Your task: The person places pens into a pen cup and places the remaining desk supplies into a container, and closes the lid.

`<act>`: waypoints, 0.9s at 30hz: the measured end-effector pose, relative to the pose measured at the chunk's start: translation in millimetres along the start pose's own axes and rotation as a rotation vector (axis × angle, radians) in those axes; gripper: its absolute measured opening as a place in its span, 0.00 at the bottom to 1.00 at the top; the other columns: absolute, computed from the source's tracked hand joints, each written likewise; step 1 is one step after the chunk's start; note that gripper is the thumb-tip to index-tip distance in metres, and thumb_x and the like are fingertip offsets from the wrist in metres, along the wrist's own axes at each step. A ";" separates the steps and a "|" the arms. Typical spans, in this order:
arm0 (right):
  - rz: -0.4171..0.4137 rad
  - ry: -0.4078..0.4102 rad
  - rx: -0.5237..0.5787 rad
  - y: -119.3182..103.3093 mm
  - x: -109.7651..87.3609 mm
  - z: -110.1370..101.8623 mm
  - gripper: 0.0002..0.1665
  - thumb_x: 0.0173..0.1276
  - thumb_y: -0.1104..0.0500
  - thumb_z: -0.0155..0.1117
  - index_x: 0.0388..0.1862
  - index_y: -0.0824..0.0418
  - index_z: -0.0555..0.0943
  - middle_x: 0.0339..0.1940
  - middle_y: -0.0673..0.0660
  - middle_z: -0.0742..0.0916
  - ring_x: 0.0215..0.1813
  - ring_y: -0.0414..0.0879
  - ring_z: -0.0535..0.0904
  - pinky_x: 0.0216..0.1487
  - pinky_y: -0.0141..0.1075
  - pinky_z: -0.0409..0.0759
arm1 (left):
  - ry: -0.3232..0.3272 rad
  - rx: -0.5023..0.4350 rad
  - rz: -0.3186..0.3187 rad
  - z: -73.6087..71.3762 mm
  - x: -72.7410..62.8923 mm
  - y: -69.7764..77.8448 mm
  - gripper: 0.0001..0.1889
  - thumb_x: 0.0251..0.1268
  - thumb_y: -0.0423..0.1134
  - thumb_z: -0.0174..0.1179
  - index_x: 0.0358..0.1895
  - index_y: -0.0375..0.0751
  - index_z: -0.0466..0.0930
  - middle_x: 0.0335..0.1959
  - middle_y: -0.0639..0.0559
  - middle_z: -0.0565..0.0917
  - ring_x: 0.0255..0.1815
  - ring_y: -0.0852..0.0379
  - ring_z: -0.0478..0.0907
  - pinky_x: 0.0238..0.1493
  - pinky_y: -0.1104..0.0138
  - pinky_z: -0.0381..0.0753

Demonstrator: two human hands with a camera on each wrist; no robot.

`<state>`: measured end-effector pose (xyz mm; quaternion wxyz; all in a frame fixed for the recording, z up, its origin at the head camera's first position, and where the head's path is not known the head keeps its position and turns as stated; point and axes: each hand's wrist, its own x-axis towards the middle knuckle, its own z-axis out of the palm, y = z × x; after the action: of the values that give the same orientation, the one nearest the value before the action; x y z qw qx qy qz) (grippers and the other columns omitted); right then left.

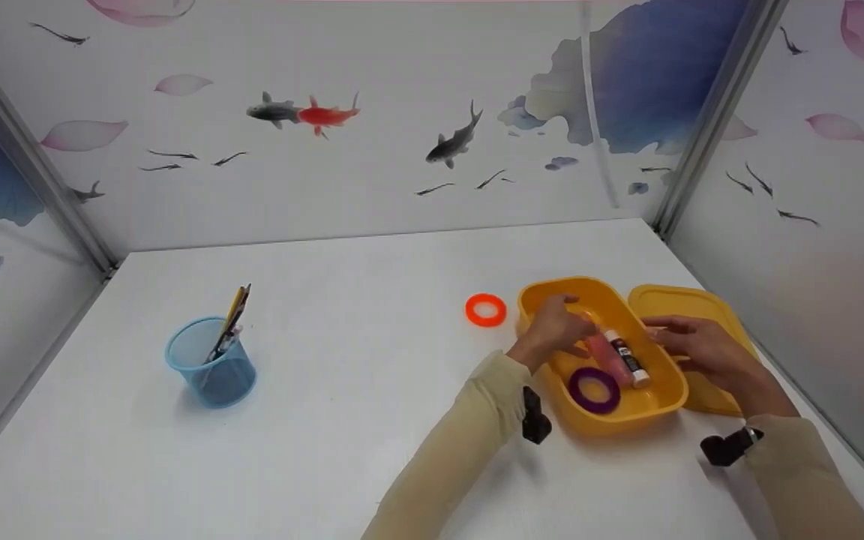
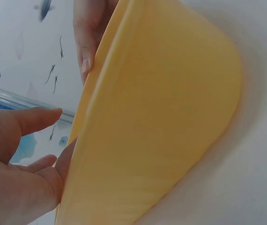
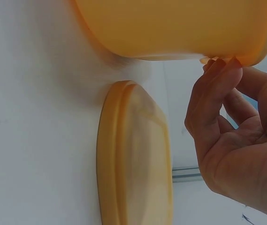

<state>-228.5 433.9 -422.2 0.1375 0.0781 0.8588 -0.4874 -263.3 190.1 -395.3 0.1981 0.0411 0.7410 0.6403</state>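
Note:
A yellow plastic box (image 1: 612, 424) stands at the right of the table in the head view. Inside it lie a glue stick (image 1: 627, 358), a pinkish-red item (image 1: 606, 356) of unclear kind and a purple ring-shaped roll (image 1: 595, 390). My left hand (image 1: 558, 328) reaches over the left rim, thumb apart from the fingers; its fingertips are partly hidden inside the box, and I see nothing held. With my right hand (image 1: 709, 352) I grip the box's right rim; the right wrist view shows those fingers (image 3: 213, 93) bent against the outer wall.
The yellow lid (image 1: 683, 300) lies flat right of the box, partly under my right hand. An orange ring-shaped roll (image 1: 485, 310) lies left of the box. Far left stands a blue mesh pen cup (image 1: 222, 379) with pencils (image 1: 235, 311). Printed panels wall the table at the back and sides.

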 end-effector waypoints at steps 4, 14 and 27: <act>-0.003 -0.001 0.004 0.4 -1.6 0.7 0.47 0.71 0.34 0.58 0.78 0.60 0.61 0.73 0.66 0.74 0.53 0.43 0.84 0.55 0.35 0.86 | -0.052 -0.074 0.089 -11.6 1.3 -1.8 0.31 0.63 0.30 0.66 0.70 0.37 0.67 0.45 0.42 0.83 0.51 0.39 0.85 0.42 0.54 0.89; 0.014 0.011 -0.006 -0.3 -1.1 3.6 0.49 0.69 0.33 0.58 0.79 0.58 0.60 0.75 0.66 0.71 0.55 0.43 0.84 0.57 0.35 0.85 | -0.123 -0.155 0.176 -61.0 10.3 3.8 0.30 0.67 0.36 0.66 0.71 0.41 0.67 0.58 0.40 0.80 0.55 0.43 0.84 0.46 0.53 0.89; 0.013 0.008 -0.005 0.7 -0.9 4.2 0.50 0.68 0.31 0.58 0.79 0.58 0.60 0.76 0.66 0.70 0.55 0.44 0.83 0.58 0.35 0.84 | 0.000 -0.032 0.222 -121.8 24.5 -8.7 0.31 0.66 0.42 0.68 0.71 0.45 0.69 0.63 0.42 0.78 0.55 0.47 0.84 0.51 0.56 0.88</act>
<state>-226.8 430.7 -424.5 0.1374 0.0851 0.8600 -0.4840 -326.3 82.7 -397.3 0.1267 0.1196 0.7215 0.6702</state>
